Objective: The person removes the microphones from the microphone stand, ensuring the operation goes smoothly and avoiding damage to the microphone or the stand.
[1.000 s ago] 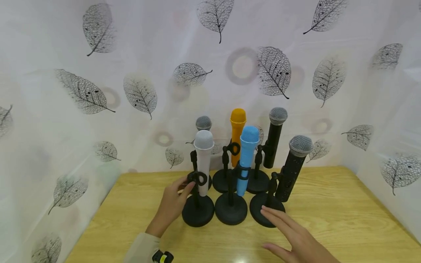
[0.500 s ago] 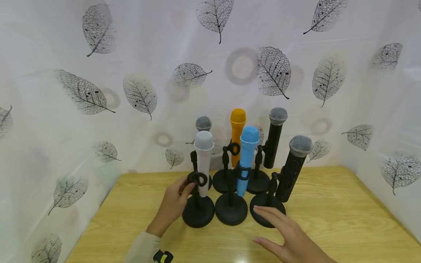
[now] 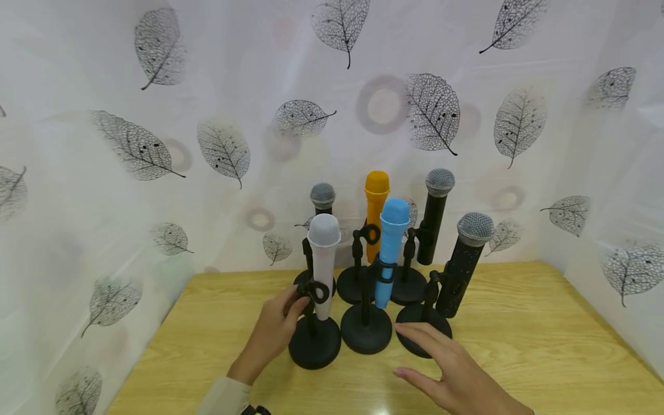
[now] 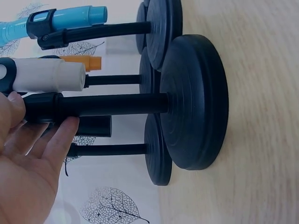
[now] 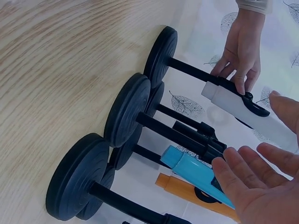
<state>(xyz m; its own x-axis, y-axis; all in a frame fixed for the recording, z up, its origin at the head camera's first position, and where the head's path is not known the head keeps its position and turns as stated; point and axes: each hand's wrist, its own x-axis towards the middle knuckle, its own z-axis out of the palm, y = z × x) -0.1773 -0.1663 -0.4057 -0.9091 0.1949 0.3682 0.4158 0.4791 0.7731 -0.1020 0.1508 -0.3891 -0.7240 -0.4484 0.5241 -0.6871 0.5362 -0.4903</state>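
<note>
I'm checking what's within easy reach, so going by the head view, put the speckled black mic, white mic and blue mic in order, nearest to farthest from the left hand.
From the left hand:
1. White mic: just to its right, front row, left end.
2. Blue mic: middle of the front row.
3. Speckled black mic: front row, right end.

No text, label, brand, number or sign can be read in any view: neither on the white plastic handheld microphone (image 3: 324,274) at near left nor its black round-based stand (image 3: 314,346), nor on the light blue plastic microphone (image 3: 391,248) at near centre, the speckled black microphone with silver mesh head (image 3: 460,271) at near right, or the orange plastic microphone (image 3: 376,204) at far centre.
</note>
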